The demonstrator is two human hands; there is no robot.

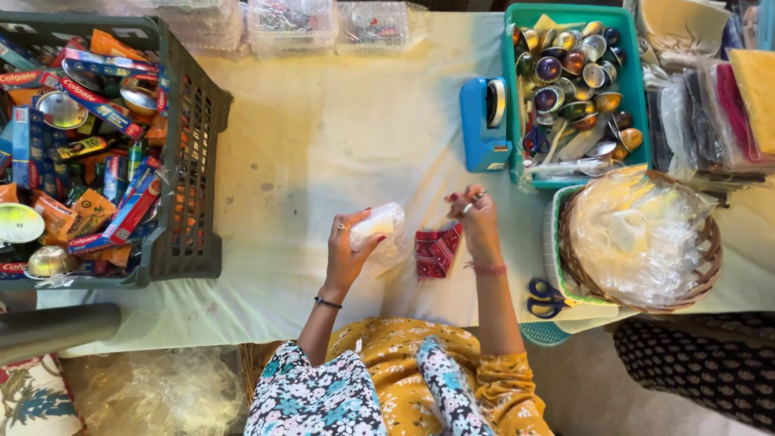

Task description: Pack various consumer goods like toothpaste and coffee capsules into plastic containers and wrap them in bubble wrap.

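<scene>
Holding a clear plastic bag [379, 230] over the table [323, 137], both hands up.
Left hand [349, 252] is clamped round the bag; right hand [476, 218], at its 3 o'clock, pinches fingertips together above a red patterned cloth [436, 252]. Blue tape dispenser [483, 125] sits at 12, farther back.

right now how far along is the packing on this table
Done: the grey crate at the left already holds many small boxes and metal bowls. In hand: the left hand holds a clear plastic bag while the right hand lifts a red patterned cloth piece. Left: the green tray is full of loose shiny cups, and the wicker basket holds clear bags.
</scene>
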